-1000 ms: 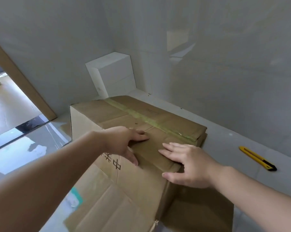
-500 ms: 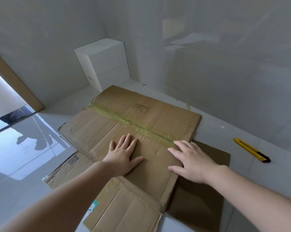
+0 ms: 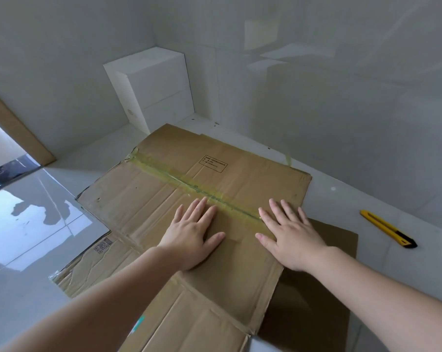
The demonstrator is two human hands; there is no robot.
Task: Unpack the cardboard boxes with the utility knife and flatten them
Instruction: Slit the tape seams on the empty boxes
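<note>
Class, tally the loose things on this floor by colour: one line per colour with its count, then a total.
Brown: 2, flattened cardboard box and darker cardboard sheet beneath it
Yellow: 1, utility knife
White: 1, white box in the corner
Total: 4

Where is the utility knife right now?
In the head view the utility knife lies on the floor at far right, beyond the right hand, apart from the flattened cardboard box and near the wall.
</note>
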